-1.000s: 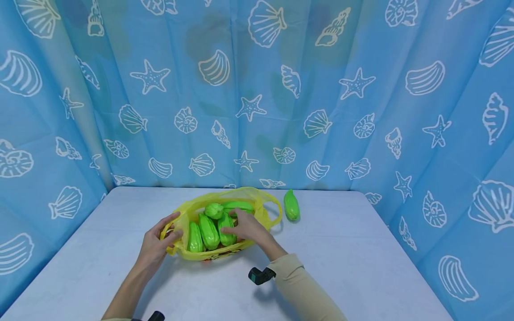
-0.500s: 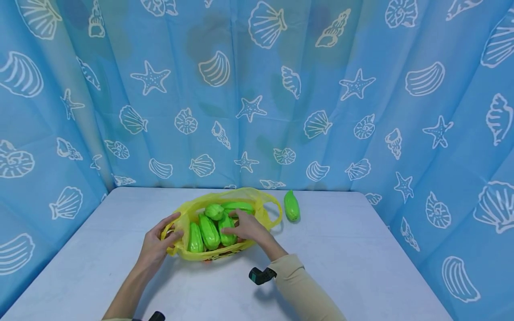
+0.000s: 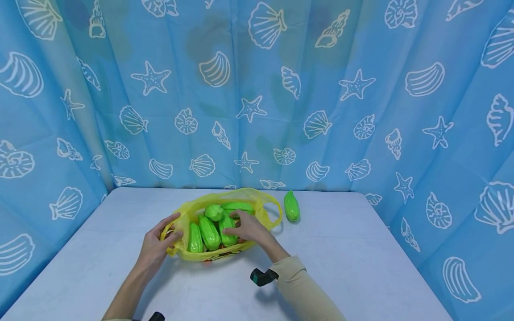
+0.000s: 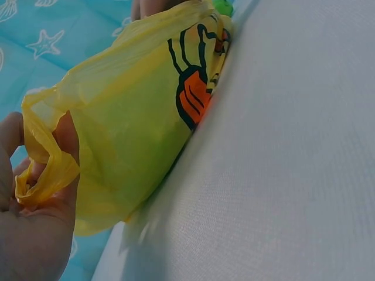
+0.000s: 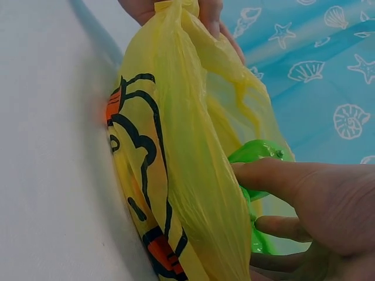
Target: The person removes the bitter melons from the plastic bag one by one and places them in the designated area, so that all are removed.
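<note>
A yellow plastic bag [image 3: 192, 255] with a printed front lies open-mouthed on the table. My left hand [image 3: 157, 240] holds its left side, thumb inside the mouth; in the left wrist view a bag handle [image 4: 53, 170] loops through the fingers. Several glossy green, elongated, ridged vegetables [image 3: 209, 232] fill the bag. My right hand [image 3: 250, 228] reaches in from the right, thumb and fingers around the rightmost front vegetable [image 3: 227, 232]. In the right wrist view the thumb lies against a green vegetable [image 5: 258, 152], while the bag hides part of the fingertips.
One more green vegetable [image 3: 291, 206] lies on the white table [image 3: 341, 258] right of the bag, near the back edge. The bag's right handle [image 3: 277, 214] stands out toward it. A blue shell-print curtain [image 3: 257, 89] hangs behind and along both sides.
</note>
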`<state>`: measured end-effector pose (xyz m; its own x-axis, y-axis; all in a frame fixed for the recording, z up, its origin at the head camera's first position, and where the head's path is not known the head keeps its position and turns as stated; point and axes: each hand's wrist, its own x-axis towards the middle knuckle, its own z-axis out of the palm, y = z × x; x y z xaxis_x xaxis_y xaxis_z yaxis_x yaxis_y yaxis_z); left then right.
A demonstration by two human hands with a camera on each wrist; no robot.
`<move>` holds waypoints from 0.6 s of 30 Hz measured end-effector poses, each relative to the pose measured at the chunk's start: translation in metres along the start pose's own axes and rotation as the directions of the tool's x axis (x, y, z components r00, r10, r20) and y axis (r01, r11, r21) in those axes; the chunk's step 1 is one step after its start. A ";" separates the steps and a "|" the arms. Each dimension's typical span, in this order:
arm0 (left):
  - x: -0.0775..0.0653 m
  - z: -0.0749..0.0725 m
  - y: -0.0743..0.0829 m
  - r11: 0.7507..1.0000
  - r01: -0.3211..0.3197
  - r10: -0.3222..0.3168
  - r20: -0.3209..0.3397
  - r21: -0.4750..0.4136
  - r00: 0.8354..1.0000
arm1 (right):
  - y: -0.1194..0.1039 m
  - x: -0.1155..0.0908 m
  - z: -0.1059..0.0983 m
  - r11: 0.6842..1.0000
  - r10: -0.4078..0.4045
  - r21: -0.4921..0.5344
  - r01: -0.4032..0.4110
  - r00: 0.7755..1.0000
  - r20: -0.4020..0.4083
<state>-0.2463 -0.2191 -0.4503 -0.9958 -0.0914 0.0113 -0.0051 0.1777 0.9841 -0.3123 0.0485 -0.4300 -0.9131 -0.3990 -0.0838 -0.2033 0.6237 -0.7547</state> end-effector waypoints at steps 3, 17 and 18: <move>0.000 0.000 0.000 1.000 0.001 -0.001 0.000 0.007 1.000 | 0.001 -0.001 -0.002 1.000 -0.001 0.003 0.001 1.000 -0.008; 0.000 -0.001 0.000 1.000 0.002 -0.002 0.006 0.020 1.000 | 0.004 -0.007 -0.011 1.000 0.007 0.006 -0.007 1.000 -0.021; 0.000 -0.001 0.000 1.000 0.000 0.000 0.006 0.019 1.000 | 0.004 -0.007 -0.012 1.000 0.010 0.009 -0.010 1.000 -0.022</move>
<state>-0.2461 -0.2201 -0.4501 -0.9963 -0.0855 0.0099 -0.0071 0.1960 0.9806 -0.3107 0.0625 -0.4244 -0.9228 -0.3776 -0.0772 -0.1910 0.6220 -0.7594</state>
